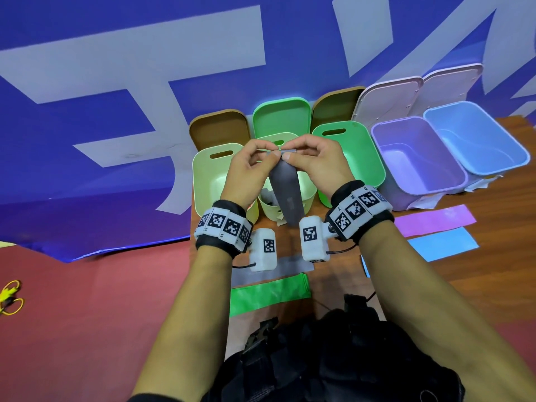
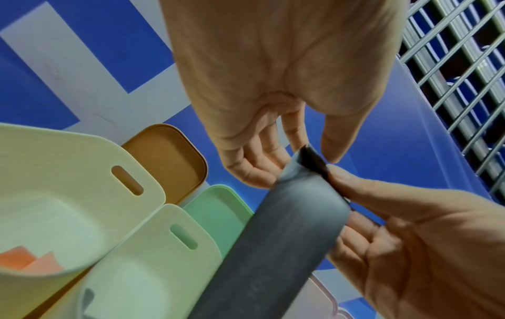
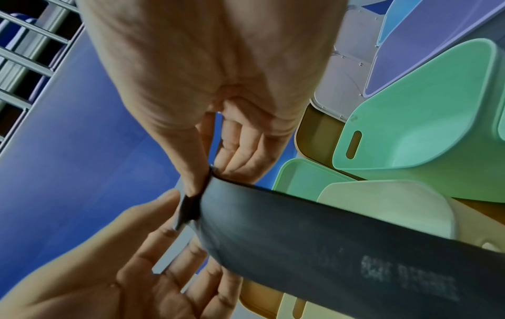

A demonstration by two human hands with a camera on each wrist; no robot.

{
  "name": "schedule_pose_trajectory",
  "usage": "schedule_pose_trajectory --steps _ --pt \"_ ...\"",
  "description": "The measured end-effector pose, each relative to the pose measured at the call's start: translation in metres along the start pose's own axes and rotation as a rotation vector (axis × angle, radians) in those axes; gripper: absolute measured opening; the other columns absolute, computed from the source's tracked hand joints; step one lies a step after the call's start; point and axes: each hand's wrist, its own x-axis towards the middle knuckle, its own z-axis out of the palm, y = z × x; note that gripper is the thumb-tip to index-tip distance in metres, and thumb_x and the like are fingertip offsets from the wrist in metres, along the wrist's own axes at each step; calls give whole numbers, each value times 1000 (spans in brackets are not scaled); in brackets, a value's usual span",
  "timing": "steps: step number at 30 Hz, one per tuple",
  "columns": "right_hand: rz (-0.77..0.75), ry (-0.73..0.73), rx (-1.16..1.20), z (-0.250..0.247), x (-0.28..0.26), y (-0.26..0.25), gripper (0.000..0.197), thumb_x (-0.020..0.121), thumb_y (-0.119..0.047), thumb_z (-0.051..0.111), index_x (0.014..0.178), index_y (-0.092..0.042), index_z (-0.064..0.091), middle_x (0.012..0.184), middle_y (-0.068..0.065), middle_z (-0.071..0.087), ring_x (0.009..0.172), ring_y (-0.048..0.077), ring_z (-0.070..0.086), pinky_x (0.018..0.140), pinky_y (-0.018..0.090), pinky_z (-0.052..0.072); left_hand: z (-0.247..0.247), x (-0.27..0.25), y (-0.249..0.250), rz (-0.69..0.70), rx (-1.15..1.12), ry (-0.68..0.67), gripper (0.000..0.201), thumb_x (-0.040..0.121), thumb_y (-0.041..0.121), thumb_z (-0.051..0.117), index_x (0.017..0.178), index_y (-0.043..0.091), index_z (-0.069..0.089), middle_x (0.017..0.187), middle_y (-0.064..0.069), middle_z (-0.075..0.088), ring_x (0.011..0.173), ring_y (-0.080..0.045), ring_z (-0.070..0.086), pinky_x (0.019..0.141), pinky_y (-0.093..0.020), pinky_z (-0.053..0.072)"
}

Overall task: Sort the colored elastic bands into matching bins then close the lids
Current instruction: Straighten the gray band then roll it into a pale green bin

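A dark grey elastic band (image 1: 285,190) hangs over the middle pale green bin (image 1: 309,195). My left hand (image 1: 271,153) and right hand (image 1: 285,154) each pinch its folded top end between thumb and fingers. In the left wrist view the fold (image 2: 314,160) sits between both thumbs. The right wrist view shows the band (image 3: 314,233) with faint print on it. Something grey lies inside that bin (image 2: 87,302). The pale yellow bin (image 1: 208,181) on the left holds orange bands (image 2: 27,261).
A green bin (image 1: 362,158), a purple bin (image 1: 417,161) and a blue bin (image 1: 475,137) stand open to the right, with lids (image 1: 388,97) raised behind. On the wooden table lie a purple band (image 1: 435,220), a blue band (image 1: 443,243), a green band (image 1: 269,295) and a grey band (image 1: 290,266).
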Motion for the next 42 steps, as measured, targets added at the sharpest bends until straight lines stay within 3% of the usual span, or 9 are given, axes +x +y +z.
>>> schedule_pose_trajectory --steps 5,10,16,20,24,31,37,40,42 --pt "-16 1 4 0 0 0 17 82 3 74 98 3 72 88 8 71 80 9 65 78 21 55 1 2 -1 12 40 -30 9 91 16 65 88 24 68 86 -2 68 81 -14 62 76 -31 48" --pt "0 -19 15 0 1 -1 19 79 10 69 98 6 71 84 5 71 78 8 65 74 19 52 -1 1 0 0 3 -24 12 86 9 68 92 19 68 99 -20 70 95 -28 66 85 -35 51" --pt "39 -28 110 5 3 -1 10 89 1 65 95 -5 70 92 13 70 84 17 67 80 30 59 -3 3 5 -7 -15 -7 15 88 -5 65 97 6 65 97 -12 69 92 -15 67 78 -20 52" --pt "37 4 80 4 7 3 10 86 0 71 93 -7 70 91 15 71 84 18 67 83 31 59 -8 5 1 -12 -15 4 15 87 -3 67 98 8 67 101 -20 70 93 -20 67 81 -28 55" --pt "19 36 54 4 9 5 12 84 2 72 94 -5 71 86 7 71 81 12 66 81 24 56 -9 5 -2 -56 -37 12 13 88 1 68 98 10 69 90 -15 73 85 -21 68 80 -37 56" --pt "10 31 39 5 11 6 17 82 5 72 90 -9 70 86 3 72 79 7 68 77 20 53 -8 7 -3 -37 -1 43 16 85 -4 68 98 6 68 94 -17 72 86 -19 67 76 -26 53" --pt "27 -15 60 8 15 8 13 86 0 70 94 -11 70 90 11 70 86 18 66 86 35 57 -7 6 3 3 11 41 18 84 -11 63 97 1 66 94 -10 68 89 -12 66 77 -18 51" --pt "15 -1 28 9 16 8 13 85 1 71 95 -7 71 88 9 69 82 16 65 81 29 57 -9 7 3 11 26 22 20 85 -8 63 98 8 66 96 -11 67 90 -14 64 78 -22 51" --pt "5 11 23 10 16 6 14 84 3 71 97 -2 71 87 7 70 80 12 65 79 22 55 -10 8 1 -27 24 15 20 87 -2 63 100 13 65 92 -22 66 85 -17 61 74 -26 50"
